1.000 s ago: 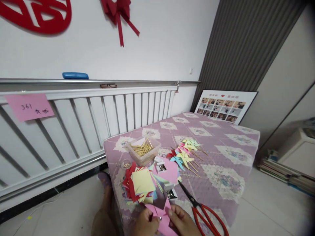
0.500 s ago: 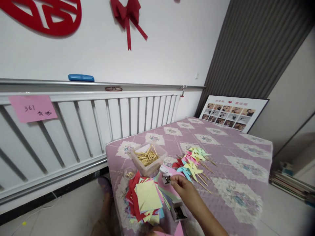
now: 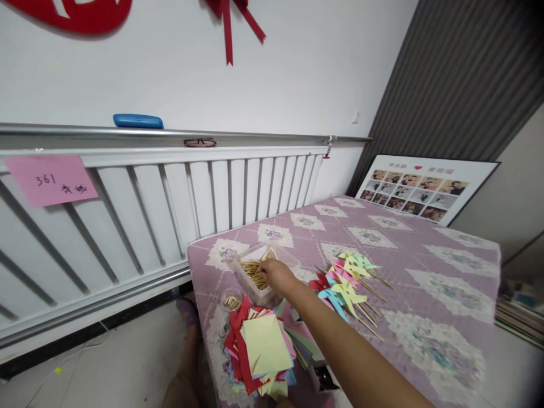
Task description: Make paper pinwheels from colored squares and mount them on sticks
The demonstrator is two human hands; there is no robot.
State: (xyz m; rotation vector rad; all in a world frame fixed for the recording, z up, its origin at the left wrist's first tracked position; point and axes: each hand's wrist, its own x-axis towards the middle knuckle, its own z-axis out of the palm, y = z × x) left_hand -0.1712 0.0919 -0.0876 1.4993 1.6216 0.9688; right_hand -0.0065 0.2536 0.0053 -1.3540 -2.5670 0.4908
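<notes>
My right hand (image 3: pixel 276 274) reaches into a clear plastic box (image 3: pixel 289 259) of thin wooden sticks (image 3: pixel 254 273). Its fingertips are pinched together on a stick among the others. Only a sliver of my left hand (image 3: pixel 284 404) shows at the bottom edge, its fingers hidden. Just above it is a stack of coloured paper squares (image 3: pixel 267 343), pale yellow on top and red sheets sticking out. A small round tub (image 3: pixel 230 300) with short pale pieces stands beside the box. Under my right forearm sits a small open box (image 3: pixel 323 378) with dark contents, partly covered.
Several finished paper pinwheels (image 3: pixel 347 292) on sticks lie right of my arm on the purple flowered cloth (image 3: pixel 408 249). A white radiator (image 3: pixel 238 192) runs along the wall behind. A photo board (image 3: pixel 425 190) leans at the far right corner.
My right hand has left the small white box near the paper stack and moved up and left into the box of sticks. The view has tilted down slightly; a pink paper piece at the bottom is out of sight.
</notes>
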